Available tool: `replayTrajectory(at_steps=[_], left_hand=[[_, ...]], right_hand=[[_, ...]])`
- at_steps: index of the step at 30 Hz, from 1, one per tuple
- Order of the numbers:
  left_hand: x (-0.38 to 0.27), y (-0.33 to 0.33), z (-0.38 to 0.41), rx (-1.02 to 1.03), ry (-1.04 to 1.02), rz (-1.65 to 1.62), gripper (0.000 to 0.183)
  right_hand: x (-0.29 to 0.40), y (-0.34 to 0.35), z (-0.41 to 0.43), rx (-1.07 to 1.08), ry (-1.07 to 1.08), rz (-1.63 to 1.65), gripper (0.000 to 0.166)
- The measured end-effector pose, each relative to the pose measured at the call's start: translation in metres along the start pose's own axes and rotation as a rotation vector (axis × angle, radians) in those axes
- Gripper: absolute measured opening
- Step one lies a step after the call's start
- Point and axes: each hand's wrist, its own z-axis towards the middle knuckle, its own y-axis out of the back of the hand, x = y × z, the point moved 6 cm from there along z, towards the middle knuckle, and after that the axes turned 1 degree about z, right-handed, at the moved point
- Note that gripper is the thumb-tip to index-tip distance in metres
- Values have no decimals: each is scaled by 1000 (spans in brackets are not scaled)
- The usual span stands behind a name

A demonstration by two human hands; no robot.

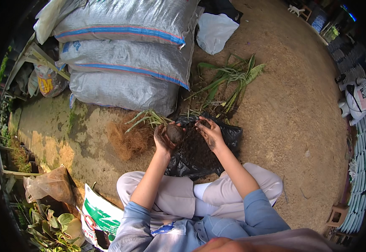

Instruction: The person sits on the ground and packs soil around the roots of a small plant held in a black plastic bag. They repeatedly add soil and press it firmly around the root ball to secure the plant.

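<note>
My left hand, smeared with dark soil, cups a rounded ball of soil. Long green leaves extend beyond that hand to the upper left; whether they grow from the ball is hidden. To its right, my right hand is raised with curled, muddy fingers around a small dark clump of soil. Beneath both hands, loose dark soil lies on a spread black plastic bag. A tangle of brown coconut fibre rests on the ground left of my left hand.
Stacked silver woven sacks rise ahead. Uprooted leafy plants lie right of them, near a white plastic bag. At lower left are a printed white sack and a clear bag of brown material. A hollow brick sits far right.
</note>
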Motion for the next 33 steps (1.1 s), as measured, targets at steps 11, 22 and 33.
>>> replayTrajectory(at_steps=[11, 22, 33], left_hand=[[0, 1, 0, -32, 2, -68, 49], [1, 4, 1, 30, 15, 2, 43], [2, 3, 0, -10, 28, 8, 45]], right_hand=[[-4, 3, 1, 50, -56, 16, 25], [5, -4, -1, 88, -79, 177, 26], [8, -2, -5, 38, -38, 106, 25]])
